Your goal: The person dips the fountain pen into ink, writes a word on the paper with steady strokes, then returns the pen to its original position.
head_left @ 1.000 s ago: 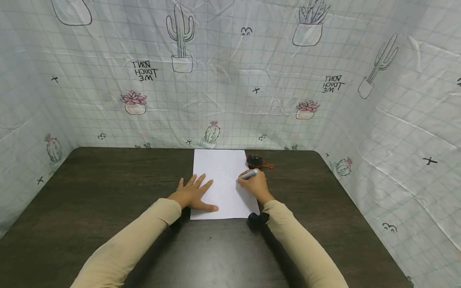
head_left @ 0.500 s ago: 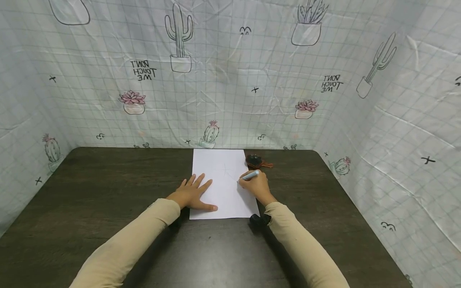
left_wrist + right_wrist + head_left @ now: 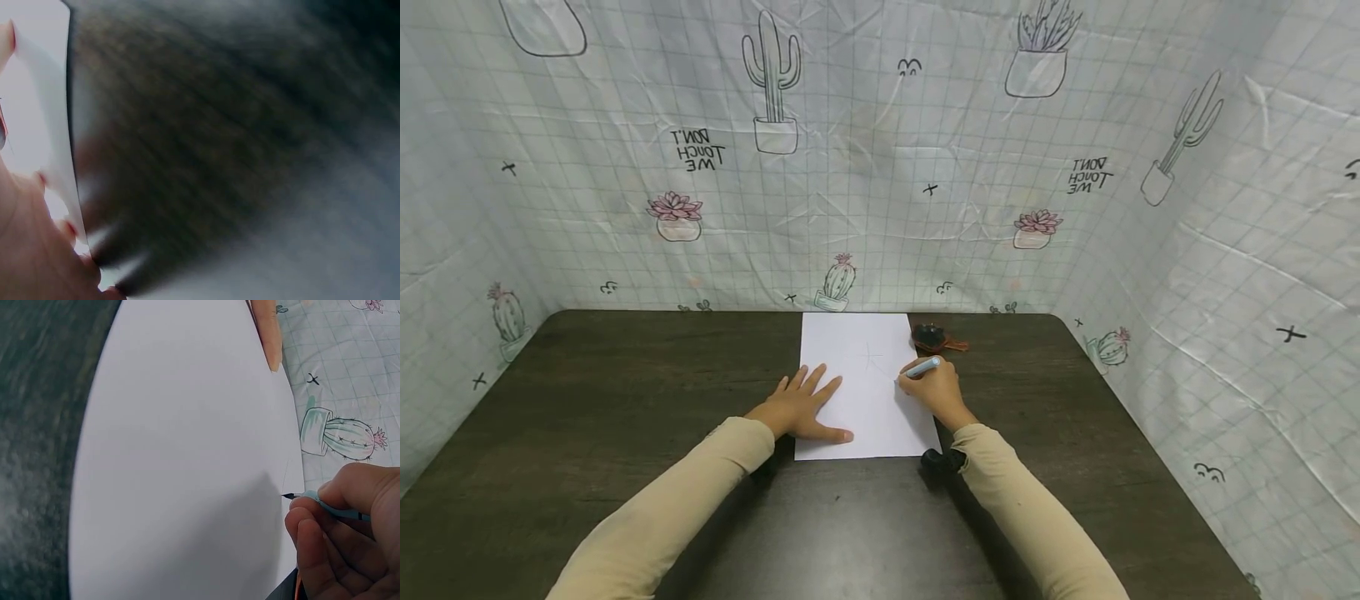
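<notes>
A white sheet of paper (image 3: 868, 417) lies on the dark wooden table, with faint thin crossing lines drawn on its upper part. My left hand (image 3: 801, 408) rests flat over the sheet's left edge, fingers spread and thumb near the bottom. On the right side, my right hand (image 3: 936, 390) pinches a light blue pen (image 3: 922, 367) in a writing grip. The pen's dark tip is at the paper in the right wrist view, beside a faint line. In the left wrist view, part of the left hand (image 3: 31, 231) shows at the paper's edge.
A dark round object with an orange-brown cord (image 3: 930, 336) lies just past the paper's upper right edge. White cloth (image 3: 880, 208) with cactus drawings stands behind the table (image 3: 662, 367) and along its sides.
My right hand and the pen have shifted very slightly right and toward me over the paper. The left hand stays in place on the sheet.
</notes>
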Motion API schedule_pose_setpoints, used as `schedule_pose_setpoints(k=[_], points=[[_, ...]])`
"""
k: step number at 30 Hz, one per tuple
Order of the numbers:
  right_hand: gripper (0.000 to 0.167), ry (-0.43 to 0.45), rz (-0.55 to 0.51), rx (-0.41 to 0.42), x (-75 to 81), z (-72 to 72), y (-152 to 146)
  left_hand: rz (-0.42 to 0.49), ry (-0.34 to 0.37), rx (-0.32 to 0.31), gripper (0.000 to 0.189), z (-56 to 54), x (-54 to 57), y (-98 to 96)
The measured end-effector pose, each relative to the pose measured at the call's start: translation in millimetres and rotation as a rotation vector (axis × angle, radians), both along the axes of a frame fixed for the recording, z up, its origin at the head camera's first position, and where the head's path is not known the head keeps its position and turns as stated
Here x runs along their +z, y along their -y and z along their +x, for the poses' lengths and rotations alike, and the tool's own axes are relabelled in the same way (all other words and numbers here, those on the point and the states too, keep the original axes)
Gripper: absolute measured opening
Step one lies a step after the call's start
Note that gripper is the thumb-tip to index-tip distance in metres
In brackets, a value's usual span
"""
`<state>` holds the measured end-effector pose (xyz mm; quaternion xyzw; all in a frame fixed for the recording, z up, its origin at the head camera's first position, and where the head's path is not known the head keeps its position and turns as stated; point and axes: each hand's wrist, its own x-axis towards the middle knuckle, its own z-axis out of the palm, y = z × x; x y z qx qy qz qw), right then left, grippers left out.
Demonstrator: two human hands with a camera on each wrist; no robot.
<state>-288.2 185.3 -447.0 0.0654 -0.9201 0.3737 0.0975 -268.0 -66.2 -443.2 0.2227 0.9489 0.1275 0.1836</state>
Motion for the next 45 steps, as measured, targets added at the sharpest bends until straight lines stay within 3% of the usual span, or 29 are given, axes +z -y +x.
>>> schedule_pose_setpoints(k=[10, 16, 23, 34, 40, 45], points=[[0.008, -0.011, 0.038, -0.022, -0.4, -7.3, 4.5, -0.008, -0.007, 0.004, 0.098, -3.0, -2.5, 2.2], [0.009, -0.002, -0.098, 0.008, -1.3, -13.8, 9.2, -0.008, -0.001, 0.006, 0.098, -1.4, -2.7, 1.4], [0.016, 0.018, -0.250, 0.032, 8.9, -23.0, 13.4, -0.013, -0.007, 0.013, 0.098, -1.0, -2.9, 0.8], [0.017, 0.002, -0.352, 0.082, 25.1, -31.8, -2.1, -0.018, 0.006, -0.003, 0.101, -3.8, -3.4, 2.1], [0.020, -0.044, -0.291, 0.064, 28.1, -33.8, -25.0, 0.005, -0.001, -0.007, 0.102, -2.5, -2.4, 3.5], [0.040, -0.018, -0.238, 0.093, 27.3, -34.2, -48.7, -0.009, 0.020, -0.001, 0.099, 0.7, 2.8, 2.4]])
